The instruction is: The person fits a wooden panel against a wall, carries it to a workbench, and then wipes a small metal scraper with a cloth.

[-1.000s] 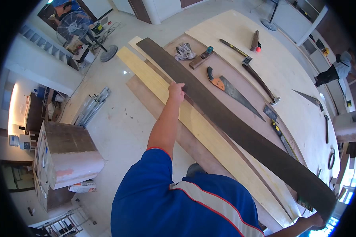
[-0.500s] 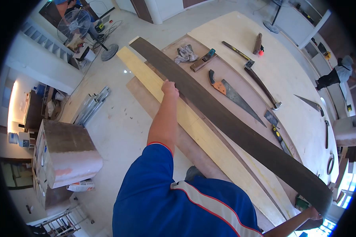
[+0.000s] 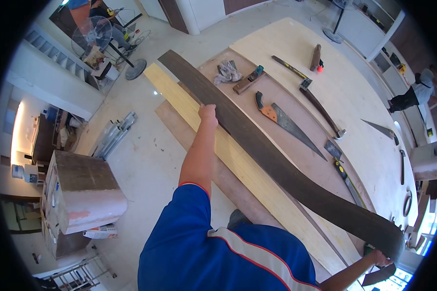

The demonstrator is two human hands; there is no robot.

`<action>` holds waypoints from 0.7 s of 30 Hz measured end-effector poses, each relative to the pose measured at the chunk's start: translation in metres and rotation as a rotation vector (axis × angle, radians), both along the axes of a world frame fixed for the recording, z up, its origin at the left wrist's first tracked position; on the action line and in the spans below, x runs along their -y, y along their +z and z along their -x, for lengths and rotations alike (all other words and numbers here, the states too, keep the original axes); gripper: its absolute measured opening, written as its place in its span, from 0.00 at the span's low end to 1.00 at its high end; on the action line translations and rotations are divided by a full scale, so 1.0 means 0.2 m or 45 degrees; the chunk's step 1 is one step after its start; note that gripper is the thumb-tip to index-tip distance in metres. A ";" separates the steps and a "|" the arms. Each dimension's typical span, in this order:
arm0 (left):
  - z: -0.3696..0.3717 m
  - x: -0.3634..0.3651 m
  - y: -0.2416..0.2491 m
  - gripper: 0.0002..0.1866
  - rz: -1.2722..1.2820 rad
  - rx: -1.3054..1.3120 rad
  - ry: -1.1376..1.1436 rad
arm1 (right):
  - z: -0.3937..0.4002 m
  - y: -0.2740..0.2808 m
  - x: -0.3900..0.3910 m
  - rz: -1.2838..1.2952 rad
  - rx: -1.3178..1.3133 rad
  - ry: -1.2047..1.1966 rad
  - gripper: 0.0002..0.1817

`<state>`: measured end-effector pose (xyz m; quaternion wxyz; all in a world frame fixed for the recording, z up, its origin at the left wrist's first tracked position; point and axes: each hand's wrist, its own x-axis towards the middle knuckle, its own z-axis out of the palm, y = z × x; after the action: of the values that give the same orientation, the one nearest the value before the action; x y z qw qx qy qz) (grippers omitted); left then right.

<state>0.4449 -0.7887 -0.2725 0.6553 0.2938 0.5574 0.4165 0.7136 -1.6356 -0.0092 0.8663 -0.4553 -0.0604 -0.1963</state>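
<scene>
I hold a long, thin dark brown strip of wood above the workbench; it bends along its length. My left hand grips its near edge about a third of the way from the far end. My right hand grips the strip's near end at the lower right of the view. Under the strip lies a long pale yellow board, with a brown board beside it toward me.
On the plywood bench lie a handsaw, a hand plane, gloves, a level and other tools. A fan stands far left. Another person stands at right. A box-like cabinet sits on the floor at left.
The dark strip has sagged and bent more in the middle. Both hands kept their grip; my left hand has shifted only slightly along the bench.
</scene>
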 end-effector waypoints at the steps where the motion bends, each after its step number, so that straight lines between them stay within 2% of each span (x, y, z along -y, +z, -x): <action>1: -0.01 0.06 0.08 0.38 0.043 -0.055 0.007 | 0.01 -0.01 0.01 -0.012 0.001 0.010 0.47; 2: -0.02 0.12 0.15 0.38 0.086 -0.112 0.014 | 0.01 -0.03 0.02 -0.027 0.001 0.022 0.47; 5: -0.07 0.24 0.03 0.37 0.108 -0.147 0.001 | 0.04 -0.07 0.08 -0.073 0.013 0.057 0.47; 8: -0.07 0.52 0.19 0.33 0.343 -0.075 -0.091 | 0.06 -0.08 0.13 -0.142 0.047 0.153 0.47; 11: -0.08 0.64 -0.09 0.17 0.451 0.103 0.035 | 0.02 -0.09 0.14 -0.251 0.095 0.368 0.46; 12: -0.09 0.71 -0.06 0.17 0.498 0.100 0.008 | 0.04 -0.08 0.11 -0.281 0.107 0.408 0.46; 14: -0.10 0.82 0.11 0.15 0.568 0.105 -0.019 | 0.20 0.01 -0.22 -0.251 0.048 0.093 0.49; 16: -0.10 0.86 0.14 0.17 0.550 0.101 -0.040 | 0.25 -0.01 -0.25 -0.291 0.019 0.003 0.51; 18: -0.10 0.86 0.10 0.19 0.545 0.071 -0.059 | 0.24 -0.12 -0.07 -0.380 0.016 0.108 0.52; 21: -0.09 0.76 -0.08 0.21 0.555 0.014 -0.107 | 0.23 -0.21 0.13 -0.443 -0.025 0.092 0.50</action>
<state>0.4632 -0.9413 -0.2879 0.7232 0.1658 0.6179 0.2601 0.6682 -1.6606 -0.0518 0.9392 -0.2977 -0.0335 -0.1680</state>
